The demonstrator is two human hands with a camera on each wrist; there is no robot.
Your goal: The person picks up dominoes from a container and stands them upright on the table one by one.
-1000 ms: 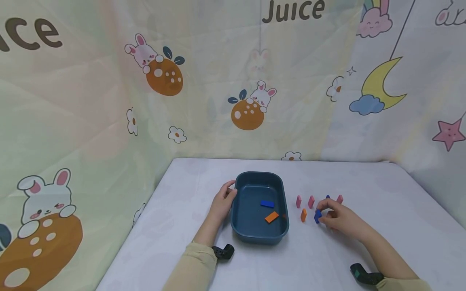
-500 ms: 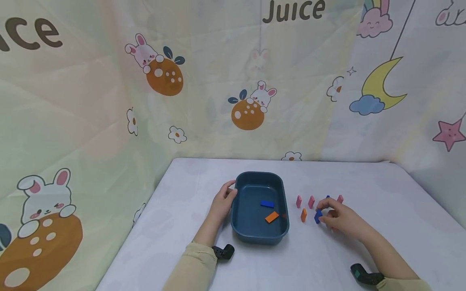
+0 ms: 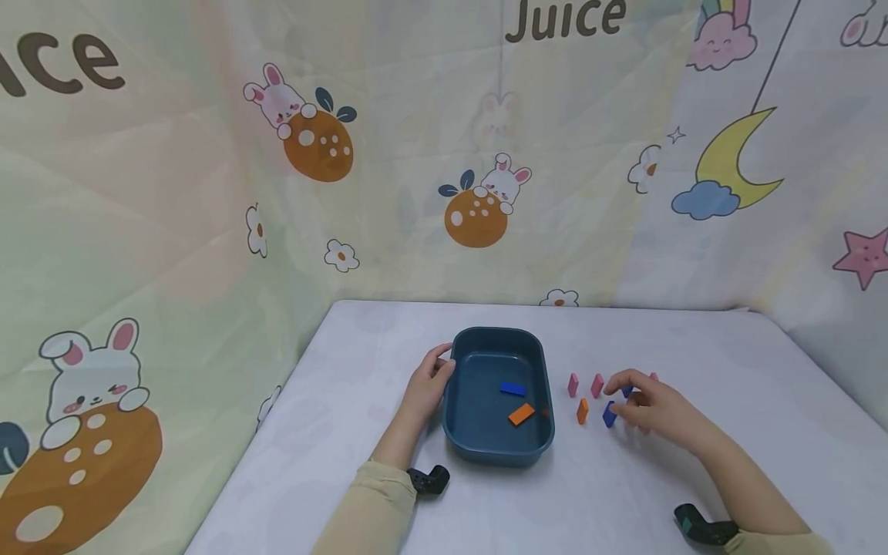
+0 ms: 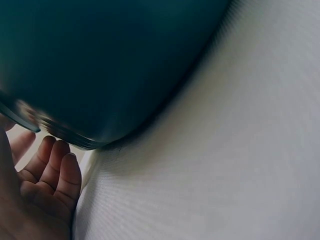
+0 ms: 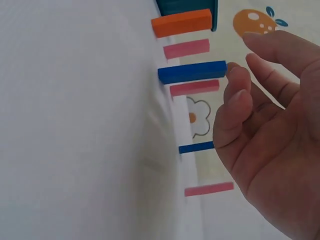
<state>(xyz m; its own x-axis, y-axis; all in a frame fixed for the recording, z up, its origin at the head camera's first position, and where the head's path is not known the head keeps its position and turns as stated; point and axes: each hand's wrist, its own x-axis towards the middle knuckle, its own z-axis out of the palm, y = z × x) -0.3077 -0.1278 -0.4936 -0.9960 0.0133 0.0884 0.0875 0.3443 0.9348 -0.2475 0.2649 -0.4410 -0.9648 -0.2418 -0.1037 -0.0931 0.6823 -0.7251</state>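
Note:
In the head view a dark blue-green rectangular bin (image 3: pixel 498 455) sits on the white table, holding a blue block (image 3: pixel 513 388) and an orange block (image 3: pixel 522 415). At its left rim rests my left hand (image 3: pixel 425 385), fingertips against the side. My right hand (image 3: pixel 655 408) hovers over small blocks, thumb and index finger apart and nothing pinched. The closest, a blue block (image 5: pixel 192 72), stands upright right at its fingertips. An upright orange block (image 3: pixel 582 411) stands just left of that. Pink blocks (image 3: pixel 573 385) line up behind; another blue block (image 3: pixel 627 391) is partly covered by the hand.
The white-covered table (image 3: pixel 333 462) meets a cartoon-printed cloth backdrop (image 3: pixel 388 154) at its rear edge. Black wrist devices (image 3: pixel 428 479) are strapped at both sleeves. In the right wrist view another pink block (image 5: pixel 209 189) stands at the far end of the row.
My right hand has let go of the blue block, its fingers parting and drawing slightly away; the block stays upright. The left hand keeps its place at the bin. The head view has shifted a little.

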